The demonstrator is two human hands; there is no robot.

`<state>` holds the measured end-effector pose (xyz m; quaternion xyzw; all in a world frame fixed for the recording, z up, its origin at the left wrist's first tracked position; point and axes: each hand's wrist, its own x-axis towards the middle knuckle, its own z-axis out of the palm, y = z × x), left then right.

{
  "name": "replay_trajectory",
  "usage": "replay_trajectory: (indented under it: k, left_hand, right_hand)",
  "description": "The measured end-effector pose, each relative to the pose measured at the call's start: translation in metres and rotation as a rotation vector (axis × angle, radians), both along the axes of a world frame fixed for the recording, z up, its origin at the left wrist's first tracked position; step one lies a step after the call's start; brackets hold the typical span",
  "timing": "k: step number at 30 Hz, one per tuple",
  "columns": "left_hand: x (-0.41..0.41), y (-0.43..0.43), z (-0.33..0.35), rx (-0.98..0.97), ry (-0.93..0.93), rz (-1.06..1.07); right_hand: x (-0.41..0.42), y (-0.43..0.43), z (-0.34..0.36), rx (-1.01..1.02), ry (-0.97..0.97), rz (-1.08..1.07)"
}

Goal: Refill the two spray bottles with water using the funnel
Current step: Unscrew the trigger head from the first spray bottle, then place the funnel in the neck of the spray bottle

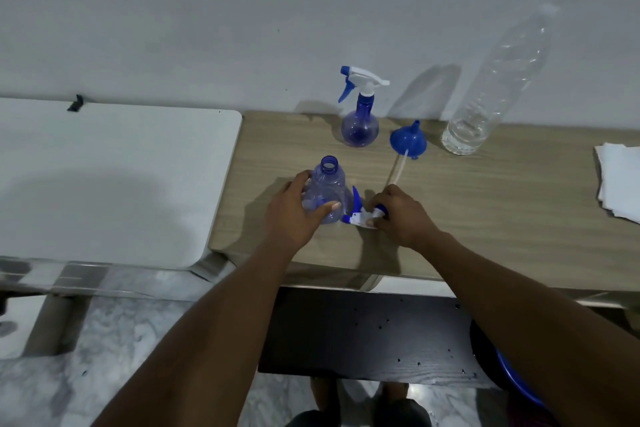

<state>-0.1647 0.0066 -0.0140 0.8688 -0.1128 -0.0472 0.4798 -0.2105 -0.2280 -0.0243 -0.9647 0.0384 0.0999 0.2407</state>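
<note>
An open blue spray bottle without its head stands on the wooden table, and my left hand grips its round body. My right hand holds the removed white and blue spray head down on the table beside it, its dip tube pointing away. A second blue spray bottle with its trigger head on stands by the wall. The blue funnel lies mouth-down to its right. A tall clear water bottle stands beside the funnel.
A white table adjoins the wooden one on the left. A stack of white paper towels lies at the right edge. Below the table are a dark board and a blue basin.
</note>
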Motion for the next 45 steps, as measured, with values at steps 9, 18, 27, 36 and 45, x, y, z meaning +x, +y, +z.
replay_trajectory:
  k: [9, 18, 27, 36, 45]
  left_hand:
    - [0.007, -0.002, -0.002, 0.043, 0.024, 0.010]
    - [0.022, -0.008, -0.004, 0.091, -0.006, -0.010]
    - [0.027, -0.011, -0.008, 0.093, -0.015, -0.012]
    - [0.028, -0.015, -0.002, 0.094, -0.027, -0.052]
    - [0.028, -0.019, 0.002, 0.066, 0.065, -0.053]
  right_hand:
    - [0.011, -0.001, 0.016, -0.115, -0.027, 0.073]
    - [0.106, -0.067, 0.048, -0.063, -0.138, -0.417]
    - [0.132, -0.074, 0.027, -0.250, 0.041, -0.297]
    - [0.113, -0.068, 0.014, -0.256, 0.240, -0.314]
    - [0.112, -0.041, 0.074, 0.497, -0.072, -0.446]
